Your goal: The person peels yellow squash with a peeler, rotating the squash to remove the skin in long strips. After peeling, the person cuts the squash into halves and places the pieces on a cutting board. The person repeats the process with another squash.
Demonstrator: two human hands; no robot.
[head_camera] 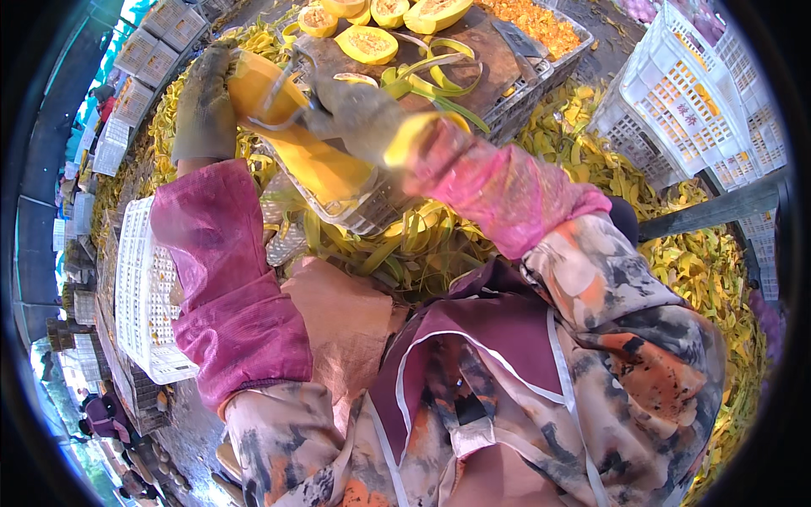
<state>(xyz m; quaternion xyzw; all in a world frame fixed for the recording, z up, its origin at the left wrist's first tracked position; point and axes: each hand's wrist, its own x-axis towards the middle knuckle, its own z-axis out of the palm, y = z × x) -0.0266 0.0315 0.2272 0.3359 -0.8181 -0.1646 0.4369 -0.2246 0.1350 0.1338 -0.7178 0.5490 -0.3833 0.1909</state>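
Note:
My left hand (206, 104), in a dirty grey glove, grips the far end of a yellow-orange squash (263, 85). A metal peeler (282, 85), blurred by motion, lies across that squash. Its grip is hidden by my right hand (358, 111), also gloved in grey and blurred, with the fingers closed round it. Below the hands, a smooth orange squash piece (326, 168) rests at a plastic crate (361, 212); whether it joins the held squash I cannot tell. Long peel strips (437, 70) lie on a wooden board (443, 25) beyond my right hand.
Halved squashes (367, 44) with seeds showing sit on the board. A cleaver (519, 44) lies beside a tray of orange pulp (551, 32). White plastic crates (684, 108) stand at right, another crate (146, 285) at left. Peel heaps (684, 272) cover the ground. People are far left.

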